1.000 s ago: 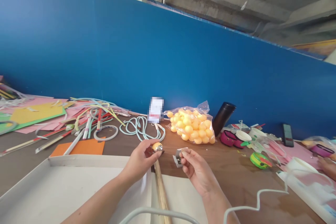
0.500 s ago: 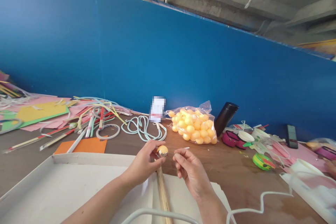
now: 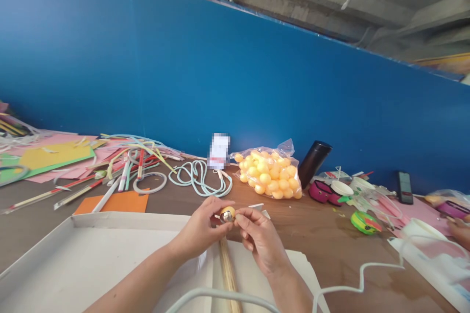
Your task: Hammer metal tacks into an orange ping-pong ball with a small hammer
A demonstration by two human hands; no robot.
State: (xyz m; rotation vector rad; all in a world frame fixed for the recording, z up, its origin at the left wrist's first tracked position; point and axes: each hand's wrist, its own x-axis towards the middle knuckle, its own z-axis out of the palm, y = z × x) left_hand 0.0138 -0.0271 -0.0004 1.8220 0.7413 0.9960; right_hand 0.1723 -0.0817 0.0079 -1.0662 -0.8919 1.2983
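An orange ping-pong ball [image 3: 227,209] with a shiny silver patch on its near side sits in the fingers of my left hand [image 3: 200,227]. My right hand [image 3: 262,237] is pinched, its thumb and fingertips touching the ball's right side. Anything small between those fingertips is hidden. Beneath both hands lies a long pale wooden stick or bundle of sticks [image 3: 229,274], running toward me over white card [image 3: 249,259]. To the left is a shallow white box lid [image 3: 121,259].
Behind my hands are a bag of orange balls [image 3: 270,173], a coiled pale cord [image 3: 200,178] and a black bottle [image 3: 314,162]. Left lie coloured paper [image 3: 55,154] and straws. Right are a green tape measure [image 3: 365,223], a phone [image 3: 405,187] and another person's hand [image 3: 460,232].
My right hand has moved left, and its pinched fingertips now meet the ball. In my left fingers the ball has turned, showing more silver toward me.
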